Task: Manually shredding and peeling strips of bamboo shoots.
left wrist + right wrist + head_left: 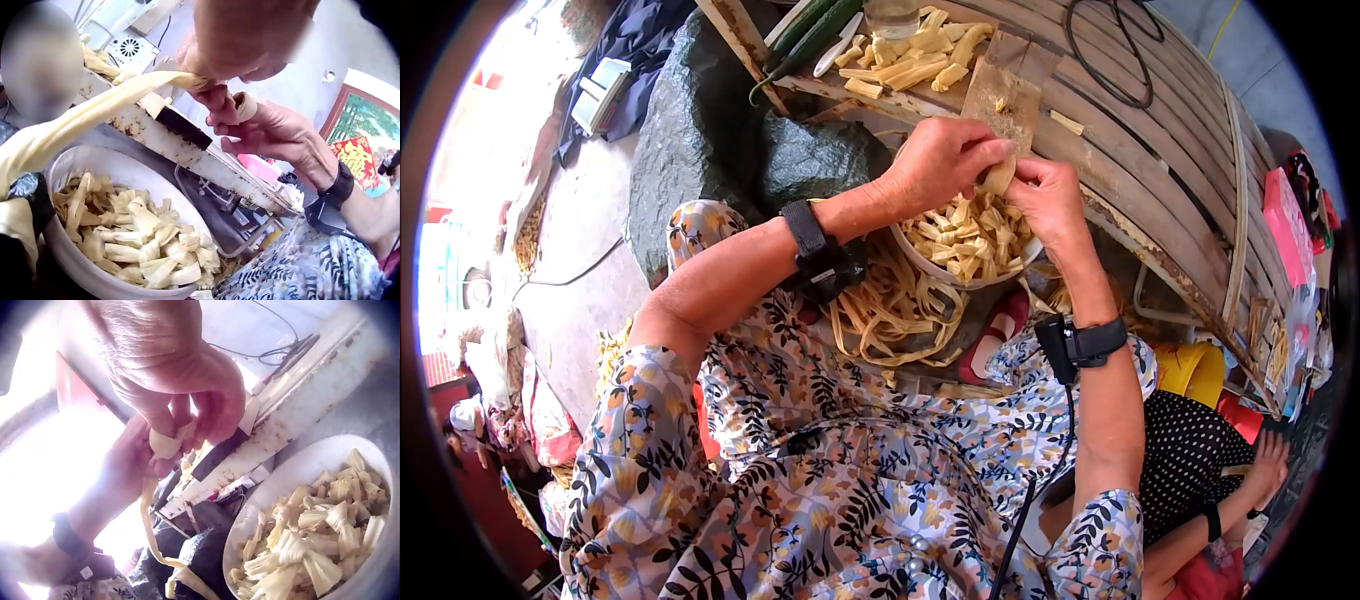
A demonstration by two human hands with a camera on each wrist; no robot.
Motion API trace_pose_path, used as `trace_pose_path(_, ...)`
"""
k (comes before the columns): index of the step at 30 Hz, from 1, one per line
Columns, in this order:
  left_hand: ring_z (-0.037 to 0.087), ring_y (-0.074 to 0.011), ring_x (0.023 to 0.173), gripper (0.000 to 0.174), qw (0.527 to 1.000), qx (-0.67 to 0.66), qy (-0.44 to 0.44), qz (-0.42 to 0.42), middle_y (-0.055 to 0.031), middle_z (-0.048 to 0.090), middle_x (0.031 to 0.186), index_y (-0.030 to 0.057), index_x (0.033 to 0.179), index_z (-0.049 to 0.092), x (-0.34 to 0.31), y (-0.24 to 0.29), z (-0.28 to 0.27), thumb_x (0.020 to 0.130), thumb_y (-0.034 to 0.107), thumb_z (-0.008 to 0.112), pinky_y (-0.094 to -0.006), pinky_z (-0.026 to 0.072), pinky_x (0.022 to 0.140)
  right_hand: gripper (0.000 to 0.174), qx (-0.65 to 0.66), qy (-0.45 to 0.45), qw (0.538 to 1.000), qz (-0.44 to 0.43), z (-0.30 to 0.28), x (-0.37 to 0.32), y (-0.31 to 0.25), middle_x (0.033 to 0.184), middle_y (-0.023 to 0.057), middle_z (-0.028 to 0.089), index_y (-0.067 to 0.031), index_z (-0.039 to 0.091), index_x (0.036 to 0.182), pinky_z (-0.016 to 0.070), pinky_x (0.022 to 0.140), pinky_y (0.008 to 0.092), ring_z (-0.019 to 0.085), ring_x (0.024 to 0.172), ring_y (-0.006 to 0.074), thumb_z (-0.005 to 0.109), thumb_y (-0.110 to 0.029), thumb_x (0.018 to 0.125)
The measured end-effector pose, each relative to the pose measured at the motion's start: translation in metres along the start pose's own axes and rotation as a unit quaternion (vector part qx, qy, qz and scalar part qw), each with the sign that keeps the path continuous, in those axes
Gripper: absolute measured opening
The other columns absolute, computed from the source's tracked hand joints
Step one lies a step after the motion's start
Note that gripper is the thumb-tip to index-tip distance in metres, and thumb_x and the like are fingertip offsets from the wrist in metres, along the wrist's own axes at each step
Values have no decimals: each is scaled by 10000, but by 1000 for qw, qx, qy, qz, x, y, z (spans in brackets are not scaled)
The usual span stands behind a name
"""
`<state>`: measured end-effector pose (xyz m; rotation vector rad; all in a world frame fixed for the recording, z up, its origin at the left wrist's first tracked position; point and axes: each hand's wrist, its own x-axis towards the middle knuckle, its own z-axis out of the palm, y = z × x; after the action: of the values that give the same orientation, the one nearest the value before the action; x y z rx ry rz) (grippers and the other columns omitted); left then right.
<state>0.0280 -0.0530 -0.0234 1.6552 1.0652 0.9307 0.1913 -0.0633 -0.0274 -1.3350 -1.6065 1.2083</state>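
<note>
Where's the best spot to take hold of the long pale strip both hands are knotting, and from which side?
Probably take the strip by its free tail, just under the left hand, coming from below. There it hangs flat and slack, while its top is wound up between the fingers of that hand and the right hand.

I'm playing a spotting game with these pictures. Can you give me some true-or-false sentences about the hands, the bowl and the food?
1. The left hand and the right hand both hold one pale strip. True.
2. The white bowl is empty. False: it is full of knotted pieces.
3. Green cucumbers lie on the wooden boards. True.
4. Only one wrist wears a black band. False: there is a left band and a right band.
</note>
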Motion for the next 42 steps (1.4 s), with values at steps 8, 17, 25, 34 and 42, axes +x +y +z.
trace_pose_path(8, 477, -79, 524, 223, 998, -9, 15, -64, -13, 521, 615, -6, 963, 545, 6, -14, 1, 825, 168, 555, -217, 417, 492, 80, -25, 123, 971, -201, 8, -7, -10, 1016, 59, 598, 23, 647, 757, 429, 780, 264, 524, 862, 132, 597, -28, 721)
trace_pose_path(17, 287, -16, 475, 222, 921, -333, -106, -174, 57, 379, 598, -6, 938, 566, 3, 0, -3, 882, 206, 528, -161, 224, 419, 155, 331, 210, 920, 4, -32, 4, -3, 1086, 76, 572, 3, 634, 932, 462, 750, 222, 546, 856, 94, 607, -65, 795)
trace_pose_path(25, 254, -5, 453, 246, 858, -412, -215, -217, 84, 360, 577, -1, 895, 569, -1, -19, -15, 907, 226, 475, -153, 198, 401, 243, 220, -25, 972, 79, -20, -3, -7, 814, 18, 605, -42, 621, 983, 495, 603, 171, 541, 694, 41, 621, -221, 818)
trace_pose_path(34, 386, -25, 525, 266, 857, -370, -290, -210, 48, 453, 627, 3, 954, 551, 0, -17, -24, 907, 253, 474, -158, 322, 477, 246, 120, 79, 990, -7, -16, 0, 2, 681, -40, 579, -24, 658, 857, 413, 502, 163, 477, 573, 19, 580, -257, 844)
trace_pose_path(42, 563, -76, 727, 329, 958, -195, -192, -89, -57, 606, 874, -10, 1031, 534, 4, 0, -13, 874, 279, 537, -190, 452, 691, 180, 111, 87, 990, -15, -3, -1, -8, 683, -35, 582, -12, 658, 872, 375, 486, 170, 418, 526, 13, 616, -179, 819)
